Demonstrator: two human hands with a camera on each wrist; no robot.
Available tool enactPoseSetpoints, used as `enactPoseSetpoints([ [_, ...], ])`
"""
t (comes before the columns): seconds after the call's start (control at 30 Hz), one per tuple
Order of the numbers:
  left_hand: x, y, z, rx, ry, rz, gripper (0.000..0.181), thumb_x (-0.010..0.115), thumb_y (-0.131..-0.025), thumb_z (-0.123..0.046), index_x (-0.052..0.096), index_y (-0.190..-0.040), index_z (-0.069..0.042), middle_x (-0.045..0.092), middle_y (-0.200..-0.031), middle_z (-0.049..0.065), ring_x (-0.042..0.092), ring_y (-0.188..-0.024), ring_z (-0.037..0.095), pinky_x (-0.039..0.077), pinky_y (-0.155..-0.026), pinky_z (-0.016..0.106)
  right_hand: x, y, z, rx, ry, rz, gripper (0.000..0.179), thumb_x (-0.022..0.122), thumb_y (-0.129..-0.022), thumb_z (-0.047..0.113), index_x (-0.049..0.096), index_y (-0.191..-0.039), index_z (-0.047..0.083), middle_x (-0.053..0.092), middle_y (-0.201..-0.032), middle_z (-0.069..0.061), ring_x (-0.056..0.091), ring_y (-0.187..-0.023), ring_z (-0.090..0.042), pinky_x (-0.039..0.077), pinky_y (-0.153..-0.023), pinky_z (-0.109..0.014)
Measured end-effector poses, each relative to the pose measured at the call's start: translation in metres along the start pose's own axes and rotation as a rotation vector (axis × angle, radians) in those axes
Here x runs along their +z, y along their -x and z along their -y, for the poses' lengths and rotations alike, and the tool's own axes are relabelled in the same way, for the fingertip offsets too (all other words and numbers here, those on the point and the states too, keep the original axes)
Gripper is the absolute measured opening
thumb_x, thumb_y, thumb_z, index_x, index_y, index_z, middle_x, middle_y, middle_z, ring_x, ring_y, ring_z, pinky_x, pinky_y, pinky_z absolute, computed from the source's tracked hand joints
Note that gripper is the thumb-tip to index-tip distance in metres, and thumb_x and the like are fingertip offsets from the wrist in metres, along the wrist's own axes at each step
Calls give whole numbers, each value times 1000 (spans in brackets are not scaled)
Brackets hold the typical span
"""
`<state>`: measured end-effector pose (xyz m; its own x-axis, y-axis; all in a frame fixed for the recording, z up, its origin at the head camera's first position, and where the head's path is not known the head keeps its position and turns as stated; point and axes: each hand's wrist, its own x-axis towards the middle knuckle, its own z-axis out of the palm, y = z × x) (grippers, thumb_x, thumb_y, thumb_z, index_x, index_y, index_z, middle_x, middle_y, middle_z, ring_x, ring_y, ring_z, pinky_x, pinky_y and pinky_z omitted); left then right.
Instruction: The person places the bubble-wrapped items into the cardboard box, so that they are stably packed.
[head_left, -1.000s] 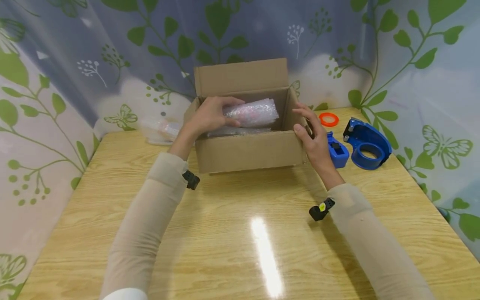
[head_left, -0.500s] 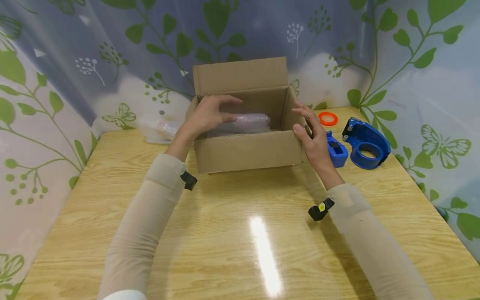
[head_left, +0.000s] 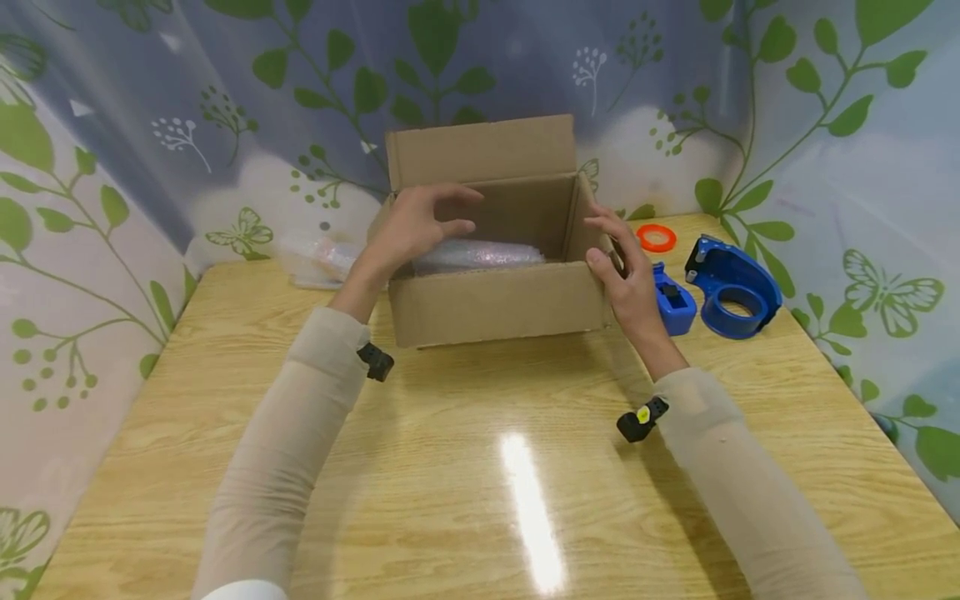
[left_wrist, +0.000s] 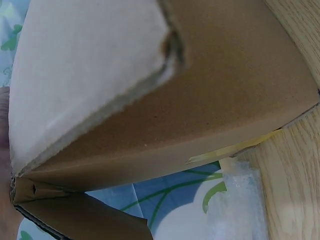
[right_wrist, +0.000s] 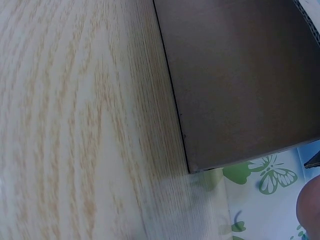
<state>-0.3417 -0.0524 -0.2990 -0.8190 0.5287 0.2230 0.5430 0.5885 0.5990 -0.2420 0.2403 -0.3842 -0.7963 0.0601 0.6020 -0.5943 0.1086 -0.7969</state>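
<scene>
Two hands at an open cardboard box (head_left: 498,310) on a wooden tabletop (head_left: 450,433).
A bubble-wrapped package (head_left: 491,255) lies inside, along the front wall; the left hand (head_left: 408,223) is above its left end, grip apart, contact unclear. The right hand (head_left: 632,273) rests at the right front corner, thumb and fingers apart. Beside it stand a small blue tape dispenser (head_left: 677,307) and an orange ring (head_left: 657,238).
</scene>
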Motion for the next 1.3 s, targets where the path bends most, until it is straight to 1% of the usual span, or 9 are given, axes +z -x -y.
enactPoseSetpoints([
  [0.1,-3,2,-1,-34,-13,-5,42,75,-98,-31,67,-139,-28,62,-145,-10,51,-140,15,39,-117,37,0,0,-1,-1,0,1,43,58,-99,9,56,-139,-7,44,-161,-17,33,-153,-21,23,-127,-47],
  [0.2,-6,2,-2,-51,-12,1,43,74,-98,-35,66,-140,-30,62,-145,-13,50,-140,12,38,-117,36,0,0,-1,-13,1,-4,43,58,-98,9,56,-138,-7,44,-160,-18,34,-153,-21,24,-127,-45],
  [0.33,-12,2,-4,-29,40,-7,42,75,-98,-32,68,-139,-24,65,-142,-9,56,-135,14,43,-114,36,0,0,-2,-19,2,-7,43,58,-98,10,56,-138,-8,45,-160,-18,35,-153,-21,25,-127,-43],
  [0.4,-16,4,-3,-19,81,-31,40,76,-98,-28,69,-136,-21,67,-139,-5,61,-130,18,48,-109,37,0,0,-1,-19,-3,-5,43,58,-99,10,56,-138,-8,45,-160,-19,35,-153,-21,25,-127,-42],
  [0.53,-26,7,0,-49,107,-64,38,76,-98,-26,70,-136,-22,68,-138,-5,66,-124,22,53,-103,37,0,0,-1,-26,-10,-8,44,57,-98,9,56,-138,-8,45,-159,-19,35,-153,-22,25,-127,-43],
  [0.6,-31,9,3,-68,100,-69,39,75,-99,-27,69,-137,-23,67,-139,-6,66,-124,22,53,-104,37,0,0,-1,-30,-9,-10,44,57,-98,9,56,-138,-9,45,-159,-18,35,-153,-22,25,-127,-43],
  [0.93,-55,19,24,-111,81,-123,40,72,-101,-31,68,-139,-19,67,-140,1,66,-123,27,53,-103,42,1,1,0,5,-12,-8,43,57,-99,10,56,-139,-6,45,-160,-15,33,-154,-21,23,-127,-51],
  [1.13,-66,30,48,-95,51,-187,40,67,-104,-32,68,-138,-13,68,-138,5,63,-125,24,50,-107,40,2,0,0,15,-19,-6,43,57,-99,10,56,-139,-5,45,-160,-13,33,-154,-22,22,-127,-53],
  [1.3,-74,41,68,-156,18,-218,42,64,-105,-31,64,-141,-9,66,-140,11,59,-130,25,49,-108,42,1,0,0,22,-15,-3,43,58,-99,11,57,-140,-4,45,-161,-12,32,-154,-22,22,-127,-52],
])
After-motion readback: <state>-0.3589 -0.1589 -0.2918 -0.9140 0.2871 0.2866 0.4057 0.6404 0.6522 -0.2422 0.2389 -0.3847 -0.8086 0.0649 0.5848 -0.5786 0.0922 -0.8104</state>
